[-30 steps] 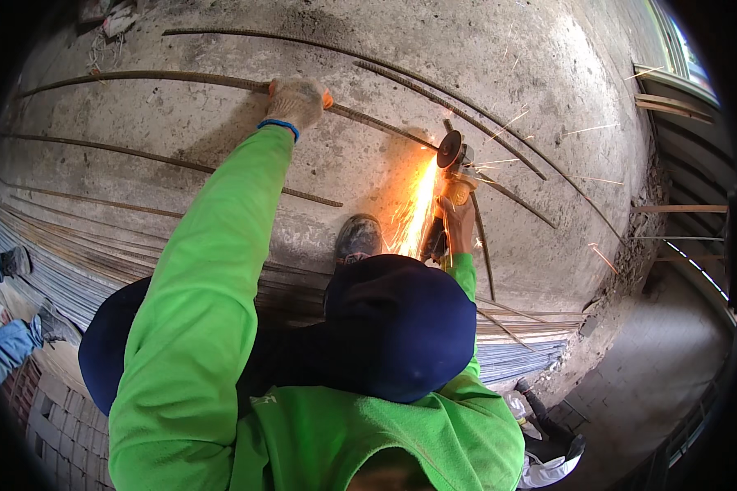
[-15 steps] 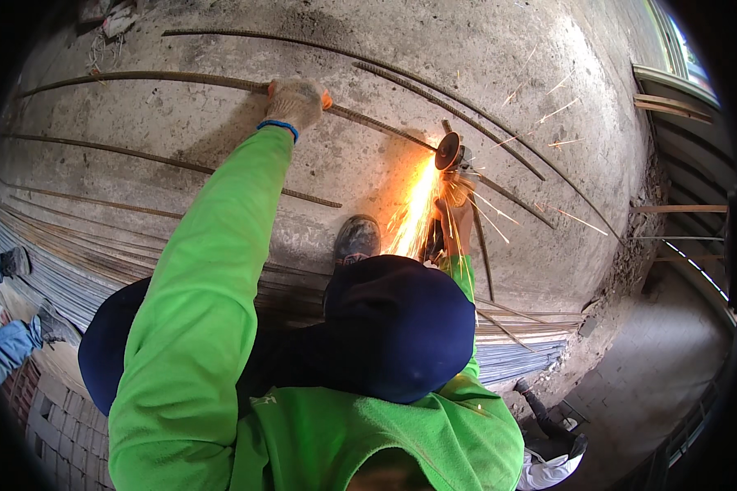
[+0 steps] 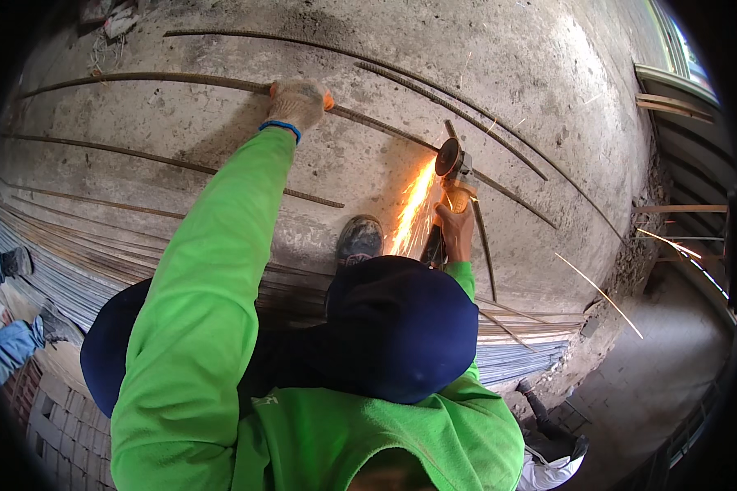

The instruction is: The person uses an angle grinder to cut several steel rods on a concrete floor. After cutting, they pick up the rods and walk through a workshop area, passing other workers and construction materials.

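Right now your left hand (image 3: 299,102), in a knit glove, presses closed on a long steel rebar (image 3: 139,79) lying on the concrete floor (image 3: 549,98). Your right hand (image 3: 456,225) is wrapped around an angle grinder (image 3: 452,164), its disc touching the same bar further along, with orange sparks (image 3: 409,209) spraying back toward your shoe (image 3: 359,239). More bars lie loose nearby, and a bundle of rods (image 3: 49,262) sits stacked at your left.
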The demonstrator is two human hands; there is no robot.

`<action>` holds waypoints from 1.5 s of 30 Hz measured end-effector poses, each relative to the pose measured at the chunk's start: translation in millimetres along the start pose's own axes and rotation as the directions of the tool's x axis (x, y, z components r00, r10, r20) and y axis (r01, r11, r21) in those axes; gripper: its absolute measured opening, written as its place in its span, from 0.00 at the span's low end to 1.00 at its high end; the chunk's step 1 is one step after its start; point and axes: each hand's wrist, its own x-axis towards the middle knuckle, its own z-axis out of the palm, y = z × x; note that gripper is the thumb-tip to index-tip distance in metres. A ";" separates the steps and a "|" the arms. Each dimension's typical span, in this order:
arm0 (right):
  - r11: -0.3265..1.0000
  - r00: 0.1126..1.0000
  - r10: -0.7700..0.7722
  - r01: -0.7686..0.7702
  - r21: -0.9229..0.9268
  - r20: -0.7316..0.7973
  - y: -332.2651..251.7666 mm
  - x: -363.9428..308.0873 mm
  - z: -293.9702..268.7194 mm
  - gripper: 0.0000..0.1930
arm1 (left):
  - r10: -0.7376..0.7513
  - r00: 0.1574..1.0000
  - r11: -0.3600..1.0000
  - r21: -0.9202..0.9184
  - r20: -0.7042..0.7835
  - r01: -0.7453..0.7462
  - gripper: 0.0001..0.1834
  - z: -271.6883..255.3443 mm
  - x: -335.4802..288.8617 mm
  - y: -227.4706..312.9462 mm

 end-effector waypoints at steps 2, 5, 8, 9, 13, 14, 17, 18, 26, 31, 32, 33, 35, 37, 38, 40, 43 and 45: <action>0.994 1.000 0.017 -0.018 0.108 0.013 4.0 -1.1 -6.8 0.20 | -0.003 0.999 1.000 -0.024 0.032 0.004 0.10 -3.9 3.7 8.7; 0.996 0.998 0.057 -0.059 0.074 0.025 -2.2 0.2 -8.8 0.20 | -0.014 0.998 1.000 -0.011 0.066 0.015 0.12 -4.4 6.2 11.4; 0.998 0.997 0.069 -0.069 -0.007 0.028 -6.3 3.0 -6.1 0.20 | 0.001 1.000 0.999 0.047 0.027 -0.002 0.15 5.7 7.5 5.8; 0.999 0.998 0.047 -0.047 0.005 0.029 -2.3 3.5 -4.9 0.20 | 0.009 1.000 0.999 0.039 -0.015 -0.009 0.15 10.7 7.2 2.2; 0.966 0.987 -0.159 0.160 0.204 -0.024 27.6 18.4 0.2 0.20 | 0.014 0.998 1.000 -0.026 -0.066 -0.016 0.15 13.6 9.4 6.0; 0.962 0.983 -0.182 0.184 0.200 -0.030 29.7 22.5 1.3 0.20 | 0.009 0.995 0.999 -0.037 -0.101 -0.013 0.15 15.2 8.3 5.3; 0.963 0.966 -0.255 0.257 0.085 -0.036 38.5 28.4 -1.3 0.19 | 0.021 0.983 0.999 -0.045 -0.180 -0.029 0.14 18.4 5.9 4.7; 0.958 0.957 -0.287 0.288 0.018 -0.044 41.1 28.4 -7.2 0.19 | 0.050 0.981 0.998 -0.037 -0.189 -0.058 0.14 21.3 10.3 7.0; 0.996 0.996 -0.087 0.087 0.006 0.000 9.7 13.2 -5.3 0.19 | -0.035 0.983 0.989 -0.145 -0.182 0.008 0.13 30.8 13.0 1.3; 0.999 0.999 -0.050 0.050 0.003 0.010 5.3 8.0 -5.7 0.19 | 0.017 0.979 0.997 -0.069 -0.205 -0.032 0.12 17.3 1.6 3.1; 0.999 0.999 -0.045 0.045 0.003 0.011 6.9 8.2 -6.4 0.19 | 0.022 0.994 0.999 -0.044 -0.111 -0.027 0.10 10.7 0.9 5.8; 0.999 0.999 -0.038 0.038 0.004 0.014 8.4 8.9 -7.6 0.19 | 0.025 1.000 1.000 -0.018 -0.016 -0.025 0.11 2.4 2.5 8.9; 0.999 0.999 -0.025 0.025 0.020 0.028 6.2 11.5 -6.3 0.19 | -0.003 0.993 1.000 0.029 0.117 -0.001 0.15 -4.1 3.5 8.8; 1.000 1.000 -0.010 0.010 0.007 0.021 3.0 8.5 -5.3 0.19 | -0.045 0.980 0.997 0.071 0.192 0.032 0.18 -8.7 5.8 9.6; 1.000 1.000 -0.012 0.012 0.005 0.007 -3.3 4.8 -4.0 0.19 | -0.057 0.976 0.997 0.070 0.208 0.043 0.19 -10.9 4.2 11.0; 0.969 1.000 0.008 -0.009 0.245 0.007 1.3 -1.2 -0.4 0.19 | -0.081 0.967 0.995 0.071 0.241 0.066 0.21 -14.8 0.4 12.1; 0.853 0.999 -0.039 0.035 0.521 -0.003 19.5 -4.2 -3.7 0.19 | -0.038 0.970 0.998 0.063 0.241 0.023 0.21 -12.2 7.3 10.4; 0.967 0.982 -0.187 0.187 0.173 -0.018 21.4 0.2 -9.1 0.18 | -0.026 0.980 0.997 0.077 0.195 0.011 0.18 -10.5 6.0 10.9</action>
